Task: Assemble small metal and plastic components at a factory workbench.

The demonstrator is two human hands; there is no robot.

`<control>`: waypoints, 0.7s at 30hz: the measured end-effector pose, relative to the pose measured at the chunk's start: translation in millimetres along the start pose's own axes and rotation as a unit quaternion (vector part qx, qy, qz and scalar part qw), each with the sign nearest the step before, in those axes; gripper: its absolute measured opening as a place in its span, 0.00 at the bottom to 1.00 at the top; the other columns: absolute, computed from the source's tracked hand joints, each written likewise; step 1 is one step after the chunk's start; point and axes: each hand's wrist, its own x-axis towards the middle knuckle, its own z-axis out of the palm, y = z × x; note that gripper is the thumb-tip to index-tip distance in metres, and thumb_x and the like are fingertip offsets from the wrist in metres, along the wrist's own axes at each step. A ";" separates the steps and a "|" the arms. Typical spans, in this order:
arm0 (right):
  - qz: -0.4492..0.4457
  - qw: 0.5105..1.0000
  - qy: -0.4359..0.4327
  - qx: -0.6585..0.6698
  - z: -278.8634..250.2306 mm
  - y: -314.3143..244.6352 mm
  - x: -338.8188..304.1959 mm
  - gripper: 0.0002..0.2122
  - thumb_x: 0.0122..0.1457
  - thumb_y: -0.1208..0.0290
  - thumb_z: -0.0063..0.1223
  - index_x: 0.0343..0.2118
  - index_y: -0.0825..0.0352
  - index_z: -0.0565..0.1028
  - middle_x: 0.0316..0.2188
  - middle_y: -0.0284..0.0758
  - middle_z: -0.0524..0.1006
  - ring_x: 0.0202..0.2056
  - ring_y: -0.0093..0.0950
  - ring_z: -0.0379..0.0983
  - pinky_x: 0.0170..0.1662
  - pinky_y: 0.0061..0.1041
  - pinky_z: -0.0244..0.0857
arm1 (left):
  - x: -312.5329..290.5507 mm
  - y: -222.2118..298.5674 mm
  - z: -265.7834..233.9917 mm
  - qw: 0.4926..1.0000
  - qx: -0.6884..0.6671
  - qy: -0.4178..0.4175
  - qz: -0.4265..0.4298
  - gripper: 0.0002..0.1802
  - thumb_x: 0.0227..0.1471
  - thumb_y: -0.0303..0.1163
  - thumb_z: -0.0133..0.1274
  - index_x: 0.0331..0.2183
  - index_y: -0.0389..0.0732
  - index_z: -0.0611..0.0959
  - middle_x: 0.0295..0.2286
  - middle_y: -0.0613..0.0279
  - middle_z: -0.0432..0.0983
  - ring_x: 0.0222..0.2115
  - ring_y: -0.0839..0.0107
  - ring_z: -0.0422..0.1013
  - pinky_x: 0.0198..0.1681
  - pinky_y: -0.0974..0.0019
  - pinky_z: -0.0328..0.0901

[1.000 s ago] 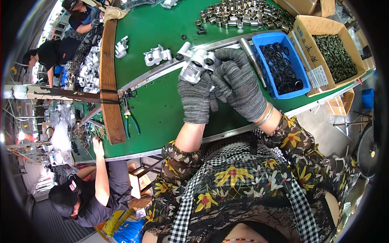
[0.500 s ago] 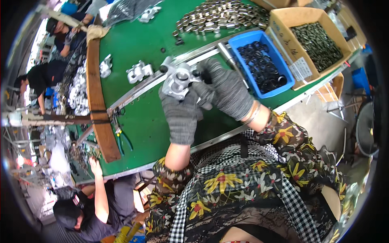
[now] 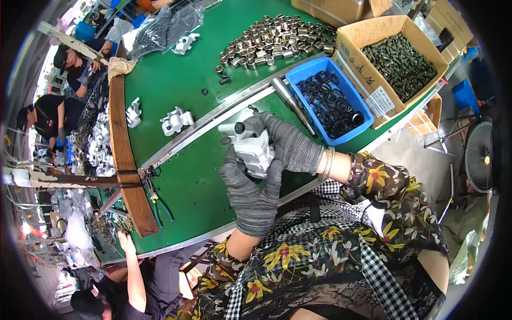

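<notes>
A silver-grey metal casting [image 3: 255, 151] with a round boss and dark-filled openings is held up over the green table. From below, my left hand [image 3: 249, 198] in a grey knit glove grips it, fingers and thumb closed about its lower end. My right hand [image 3: 294, 143], gloved alike, is closed against its right and upper side; some of its fingertips are hidden behind the part. Two more such castings, a nearer one [image 3: 177, 121] and one by the wooden rail [image 3: 133, 113], lie to the left.
A blue bin [image 3: 330, 101] of black rings stands right, beside a metal rod [image 3: 292, 104] and a cardboard box [image 3: 392, 64] of small dark parts. Metal sleeves [image 3: 272, 40] are heaped at the back. Pliers [image 3: 160, 209] lie by the wooden rail [image 3: 121, 138]. Co-workers are at left.
The casting has been turned over in my hands, so its large bored face no longer shows. Both hands have shifted lower in view and still hold it; the whole view has shifted slightly.
</notes>
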 end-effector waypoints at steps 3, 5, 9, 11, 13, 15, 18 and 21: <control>0.068 0.953 0.009 0.294 2.7 31.5 6.7 0.18 0.53 0.84 0.53 0.48 0.71 0.66 0.39 0.38 0.74 0.39 0.25 0.72 0.43 0.25 0.70 | -2.6 -3.7 -4.6 0.999 -0.051 0.001 -0.017 0.47 0.41 0.39 0.68 0.56 0.31 0.61 0.42 0.53 0.69 0.41 0.66 0.69 0.45 0.64 0.66; 0.128 0.933 -0.031 0.334 1.0 -10.5 -2.4 0.20 0.54 0.83 0.53 0.50 0.71 0.64 0.39 0.37 0.74 0.41 0.24 0.71 0.45 0.25 0.69 | -4.9 -6.9 -22.2 0.995 0.081 -0.059 -0.016 0.54 0.34 0.43 0.72 0.57 0.32 0.60 0.43 0.52 0.67 0.41 0.65 0.69 0.44 0.65 0.66; -0.010 0.990 -0.089 -0.106 -21.7 14.8 8.5 0.19 0.47 0.81 0.56 0.44 0.70 0.71 0.39 0.45 0.74 0.42 0.38 0.73 0.46 0.31 0.68 | 14.9 -11.7 -30.7 0.956 0.228 -0.018 0.185 0.56 0.27 0.44 0.74 0.56 0.35 0.64 0.48 0.48 0.64 0.46 0.58 0.66 0.48 0.57 0.66; 0.050 0.943 -0.125 -0.306 -12.8 -67.7 13.3 0.19 0.42 0.81 0.56 0.42 0.70 0.73 0.36 0.48 0.74 0.42 0.43 0.72 0.47 0.33 0.67 | 15.2 -22.0 -30.9 0.970 0.198 -0.070 0.123 0.53 0.27 0.41 0.73 0.55 0.36 0.65 0.49 0.48 0.64 0.48 0.54 0.65 0.51 0.55 0.64; 0.045 0.909 -0.176 -0.375 -15.0 -70.1 24.0 0.21 0.41 0.81 0.58 0.43 0.71 0.73 0.34 0.48 0.75 0.39 0.44 0.74 0.44 0.34 0.69 | 20.7 -26.2 -28.4 0.972 0.189 -0.064 0.124 0.51 0.28 0.39 0.72 0.54 0.36 0.66 0.48 0.47 0.65 0.48 0.52 0.65 0.50 0.55 0.65; 0.067 0.896 -0.223 -0.377 -20.9 -81.0 39.8 0.16 0.48 0.76 0.57 0.42 0.71 0.73 0.31 0.45 0.78 0.33 0.39 0.77 0.37 0.31 0.73 | 22.9 -32.1 -24.6 0.977 0.176 -0.042 0.113 0.47 0.29 0.37 0.71 0.52 0.36 0.67 0.44 0.48 0.68 0.46 0.54 0.68 0.49 0.55 0.66; 0.276 0.891 -0.333 -0.138 -50.4 -91.6 80.2 0.13 0.61 0.67 0.49 0.42 0.71 0.73 0.28 0.39 0.79 0.28 0.28 0.79 0.28 0.23 0.75 | 29.3 -48.5 -17.6 0.998 -0.057 -0.021 -0.010 0.47 0.31 0.33 0.69 0.53 0.34 0.65 0.42 0.49 0.67 0.40 0.57 0.71 0.45 0.59 0.68; -0.021 0.838 -0.131 -0.529 -98.5 -49.2 153.4 0.10 0.55 0.67 0.54 0.37 0.68 0.77 0.31 0.42 0.80 0.29 0.34 0.77 0.34 0.32 0.73 | 23.9 -62.7 -8.0 0.999 -0.048 0.002 -0.025 0.47 0.30 0.30 0.69 0.53 0.34 0.64 0.42 0.50 0.68 0.40 0.59 0.71 0.44 0.59 0.68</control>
